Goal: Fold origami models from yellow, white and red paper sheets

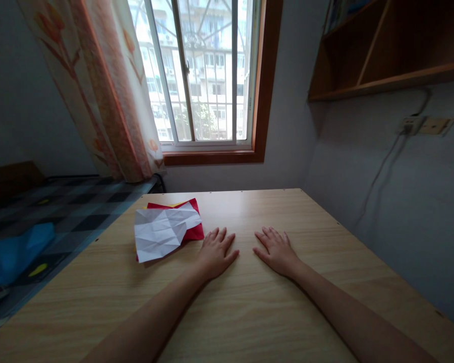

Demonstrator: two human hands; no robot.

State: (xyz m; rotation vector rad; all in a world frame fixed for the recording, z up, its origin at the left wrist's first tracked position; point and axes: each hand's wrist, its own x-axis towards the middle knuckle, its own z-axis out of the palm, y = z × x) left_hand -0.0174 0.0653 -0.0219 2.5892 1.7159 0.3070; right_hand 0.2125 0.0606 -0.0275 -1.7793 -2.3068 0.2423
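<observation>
Nearest the camera, two bare forearms reach over one wooden table (pixel 249 312), ending in the left hand (pixel 215 254) and the right hand (pixel 276 251), both lying flat, palms down, fingers spread and holding nothing. Just beyond the left fingertips (pixel 216 235) lies one creased white sheet (pixel 162 233) atop a red sheet (pixel 193 229), well apart from the right hand. Farther back stand one window (pixel 204 70) and one curtain (pixel 98 85).

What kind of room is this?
Probably a bedroom or study: a wooden desk by a curtained window, a wall shelf, and what looks like a bed alongside.
</observation>
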